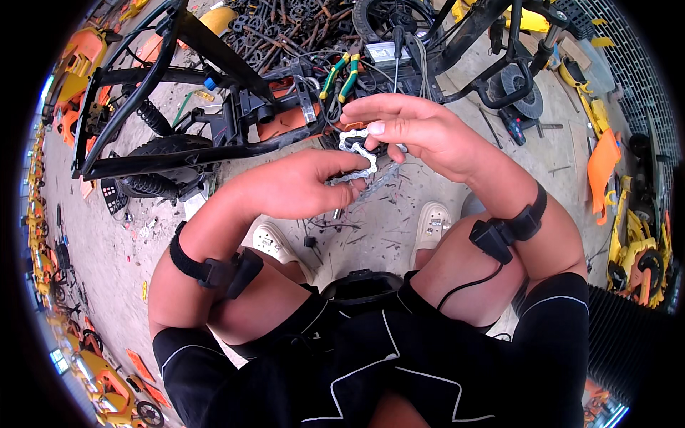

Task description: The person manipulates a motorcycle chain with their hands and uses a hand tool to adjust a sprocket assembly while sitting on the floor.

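1. A silver chain point(367, 158) is held above the floor point(385, 246), between the knees and the black frame point(207, 153), with its links bent into a loose S.
2. By the left hand point(303, 187), the chain is grasped between thumb and forefinger, at the lower bend; this pinch is best kept light, so that the links can pivot.
3. By the right hand point(428, 135), the upper bend appears to be pinched near the thumb tip, while the upper fingers are stretched out over it. How firmly it is pressed cannot be told.
4. For good handling, the bends should be eased out one at a time, with slack left between the hands; if the chain is pulled hard while folded, a kink or twist could be tightened.
5. A translucent strip beneath the chain, perhaps wrapping, cannot be made out surely; it is best kept out of the links.
6. The chain should be held well away from the green-and-yellow pliers point(349, 78) and the screwdriver point(398, 53) beyond the hands, where loose links could be snagged among the cables.
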{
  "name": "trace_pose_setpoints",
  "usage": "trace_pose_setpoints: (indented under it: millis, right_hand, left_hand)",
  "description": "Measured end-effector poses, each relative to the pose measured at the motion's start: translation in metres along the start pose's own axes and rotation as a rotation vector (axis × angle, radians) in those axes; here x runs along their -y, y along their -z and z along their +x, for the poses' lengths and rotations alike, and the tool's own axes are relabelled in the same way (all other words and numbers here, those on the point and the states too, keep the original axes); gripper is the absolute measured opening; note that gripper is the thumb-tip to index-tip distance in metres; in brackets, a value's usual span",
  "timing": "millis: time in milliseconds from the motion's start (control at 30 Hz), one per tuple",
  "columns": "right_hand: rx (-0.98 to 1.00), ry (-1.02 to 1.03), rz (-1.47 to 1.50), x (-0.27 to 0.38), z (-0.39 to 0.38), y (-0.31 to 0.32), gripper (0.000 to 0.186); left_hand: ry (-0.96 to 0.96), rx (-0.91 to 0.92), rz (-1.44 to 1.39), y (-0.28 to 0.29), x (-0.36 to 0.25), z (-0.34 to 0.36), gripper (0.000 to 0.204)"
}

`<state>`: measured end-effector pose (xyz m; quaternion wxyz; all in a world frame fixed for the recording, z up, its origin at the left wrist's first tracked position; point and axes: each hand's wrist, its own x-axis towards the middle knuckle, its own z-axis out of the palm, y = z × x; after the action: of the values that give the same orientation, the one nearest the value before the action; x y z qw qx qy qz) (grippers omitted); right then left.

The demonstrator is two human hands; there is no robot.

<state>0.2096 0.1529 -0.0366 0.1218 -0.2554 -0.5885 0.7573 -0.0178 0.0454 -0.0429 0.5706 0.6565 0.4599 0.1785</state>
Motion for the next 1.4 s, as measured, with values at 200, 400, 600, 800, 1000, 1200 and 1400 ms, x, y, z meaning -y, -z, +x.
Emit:
trace_pose_setpoints:
  millis: [200,400,600,800,1000,1200,1400]
  right_hand:
    - [0.004,0.03,0.042,-0.001,0.0,-0.001,0.052]
    - [-0.026,0.066,0.035,-0.002,0.001,-0.002,0.05]
    - [-0.15,0.115,0.061,-0.003,0.004,0.002,0.041]
    - [-0.267,0.201,0.169,-0.003,0.006,0.006,0.035]
    - [-0.371,0.188,0.19,0.001,0.006,0.008,0.034]
    - [-0.465,0.17,0.177,0.001,0.006,0.012,0.033]
    - [-0.482,0.153,0.135,-0.002,0.008,0.017,0.032]
  left_hand:
    - [0.074,0.096,0.014,0.004,-0.008,0.001,0.039]
    - [0.107,0.148,0.029,0.006,-0.012,0.002,0.045]
    - [0.116,0.13,0.061,0.006,-0.01,0.003,0.046]
    - [0.126,0.06,0.076,0.006,-0.007,0.001,0.045]
    - [0.168,-0.022,0.095,0.008,0.002,0.004,0.04]
    - [0.151,-0.177,-0.055,0.012,0.013,0.008,0.028]
    - [0.102,-0.348,-0.234,0.018,0.013,0.008,0.029]
